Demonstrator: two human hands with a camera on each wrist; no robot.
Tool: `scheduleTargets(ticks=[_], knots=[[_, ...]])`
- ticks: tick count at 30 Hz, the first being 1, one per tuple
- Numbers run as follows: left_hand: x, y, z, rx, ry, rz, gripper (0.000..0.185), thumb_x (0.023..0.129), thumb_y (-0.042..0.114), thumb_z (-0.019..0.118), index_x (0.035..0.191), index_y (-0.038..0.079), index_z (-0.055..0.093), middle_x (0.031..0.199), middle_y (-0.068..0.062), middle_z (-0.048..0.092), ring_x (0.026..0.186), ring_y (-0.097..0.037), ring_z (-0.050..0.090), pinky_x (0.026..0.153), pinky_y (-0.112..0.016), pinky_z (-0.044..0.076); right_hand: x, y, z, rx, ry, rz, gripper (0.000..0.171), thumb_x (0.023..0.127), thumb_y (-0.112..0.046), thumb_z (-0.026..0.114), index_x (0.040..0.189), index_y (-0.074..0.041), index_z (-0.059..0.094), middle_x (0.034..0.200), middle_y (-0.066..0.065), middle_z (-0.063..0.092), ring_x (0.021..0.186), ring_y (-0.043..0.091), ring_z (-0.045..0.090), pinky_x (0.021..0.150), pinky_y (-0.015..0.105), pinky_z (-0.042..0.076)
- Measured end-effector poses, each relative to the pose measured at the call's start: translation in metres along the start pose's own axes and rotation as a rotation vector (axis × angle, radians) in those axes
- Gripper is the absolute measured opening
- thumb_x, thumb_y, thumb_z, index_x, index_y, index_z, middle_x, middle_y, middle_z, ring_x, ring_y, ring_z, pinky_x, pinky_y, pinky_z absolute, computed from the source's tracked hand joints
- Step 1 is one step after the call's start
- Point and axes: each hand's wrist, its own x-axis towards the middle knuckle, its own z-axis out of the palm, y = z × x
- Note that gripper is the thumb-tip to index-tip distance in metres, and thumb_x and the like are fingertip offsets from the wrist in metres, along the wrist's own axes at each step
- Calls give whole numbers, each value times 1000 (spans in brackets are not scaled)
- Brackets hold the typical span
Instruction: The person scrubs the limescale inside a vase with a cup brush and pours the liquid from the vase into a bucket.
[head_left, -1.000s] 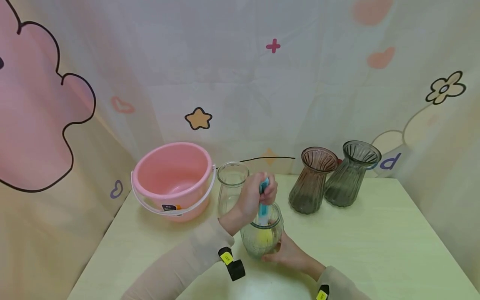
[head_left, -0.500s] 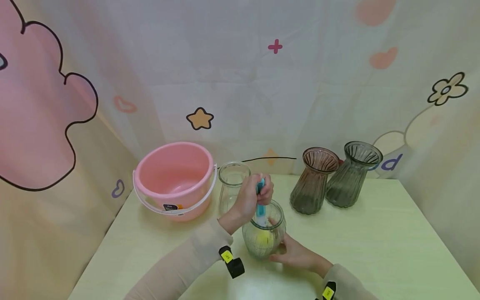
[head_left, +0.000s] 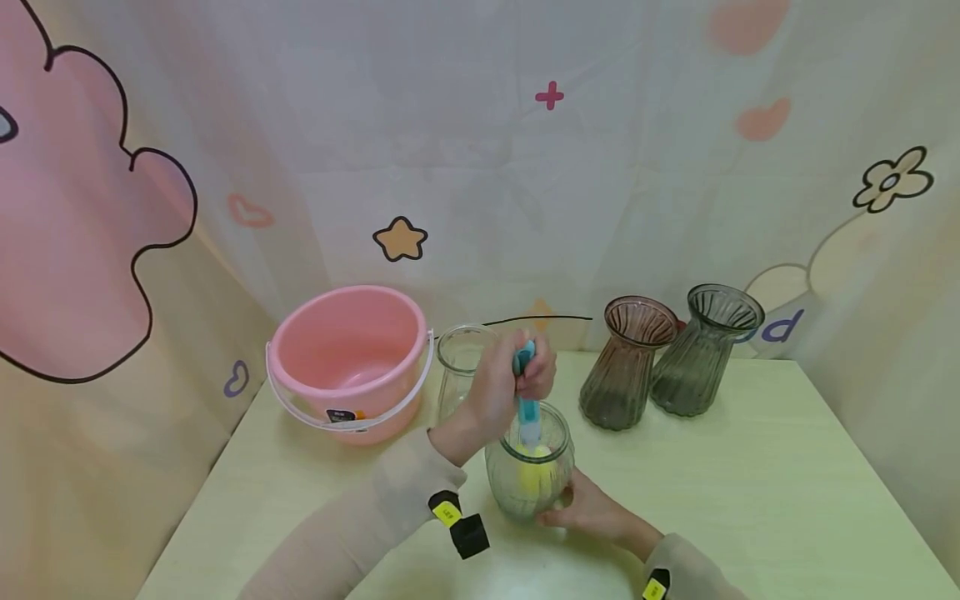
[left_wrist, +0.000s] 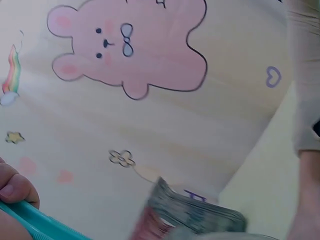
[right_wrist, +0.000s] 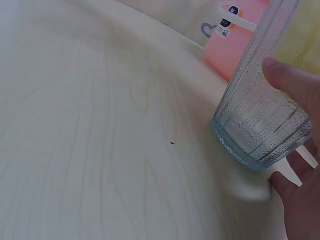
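Note:
My left hand (head_left: 498, 383) grips the teal handle of a sponge brush (head_left: 529, 412), pointed down into a clear ribbed glass vase (head_left: 517, 496). The brush's yellow sponge head (head_left: 535, 475) shows through the vase wall. In the left wrist view, fingers curl around the teal handle (left_wrist: 47, 227). My right hand (head_left: 596, 512) holds the lower right side of the vase, thumb and fingers about its wall. In the right wrist view the vase's base (right_wrist: 245, 155) is tilted close over the table, with the thumb (right_wrist: 287, 80) pressed along the glass.
A pink bucket (head_left: 348, 350) with a white handle stands at the left. Another clear glass vase (head_left: 457, 383) is right behind my left hand. Toward the back right stand a brownish vase (head_left: 626, 367) and a grey vase (head_left: 701, 358). A printed curtain (head_left: 480, 167) backs the table.
My left hand dips slightly and shifts left, then rises again with the brush, whose sponge stays inside the vase. The vase and right hand shift a little to the right.

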Motion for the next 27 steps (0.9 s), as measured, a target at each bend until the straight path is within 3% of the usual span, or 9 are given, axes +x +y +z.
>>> scheduleTargets(ticks=[7,11,17,27], knots=[[20,47,11,-43,-63,52,33,85,18,17,53,14,28,45,6,24,39,-12,16,40,-27,11,4,1,2,87,-41,-19,81,75,-13,74,139,-17,24,143,7,34,134,31,29,107,53,22],[22,53,11,-66,-76,65,35,86,18,16,53,13,27,45,5,23,38,-11,15,40,-28,9,4,1,3,86,-35,-28,81,74,-12,74,139,-16,25,143,8,35,134,31,29,107,54,21],[16,25,5,-82,-33,25,33,85,16,17,54,12,27,45,6,24,38,-11,16,40,-27,10,3,1,5,63,-4,-22,81,73,-14,75,139,-15,27,139,7,38,132,29,31,106,50,23],[-3,-27,-2,85,26,-79,33,88,17,21,56,8,25,46,7,24,40,-10,18,42,-24,17,2,-2,6,50,29,4,88,73,-14,76,143,-12,21,141,9,36,130,26,32,105,44,25]])
